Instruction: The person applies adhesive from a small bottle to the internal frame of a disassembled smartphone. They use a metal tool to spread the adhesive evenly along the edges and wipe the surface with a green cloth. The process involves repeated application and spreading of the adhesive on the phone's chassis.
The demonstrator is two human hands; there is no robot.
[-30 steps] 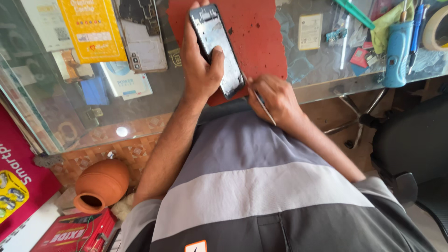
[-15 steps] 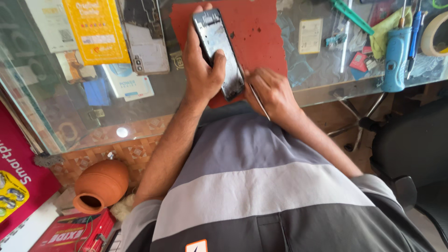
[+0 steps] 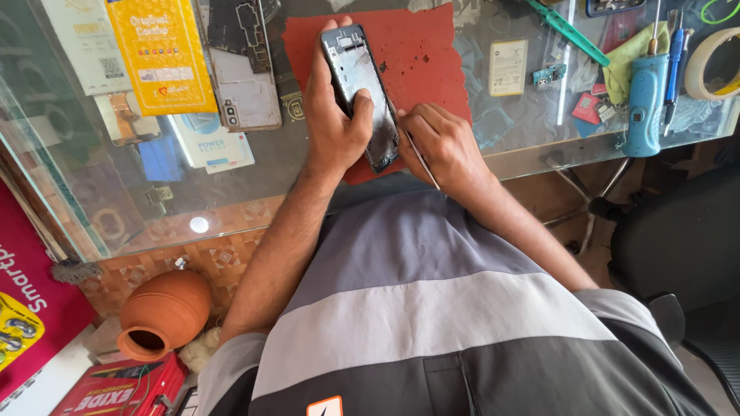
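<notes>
2 hands busy: left hand (image 3: pixel 335 123) grips phone frame (image 3: pixel 361 92); right hand (image 3: pixel 443 146) pinches tweezers (image 3: pixel 422 160) at edge.

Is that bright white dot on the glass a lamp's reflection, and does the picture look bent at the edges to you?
Head view: the white dot looks like glare on the glass table, probably from a light above. The table's edge curves, so the wide lens bends things. The left hand and its opened phone are sharp; the right hand holds a thin tool.

Glass table (image 3: pixel 139 192), red mat (image 3: pixel 428 54), blue tool (image 3: pixel 644 104), tape roll (image 3: pixel 713 65)
</notes>
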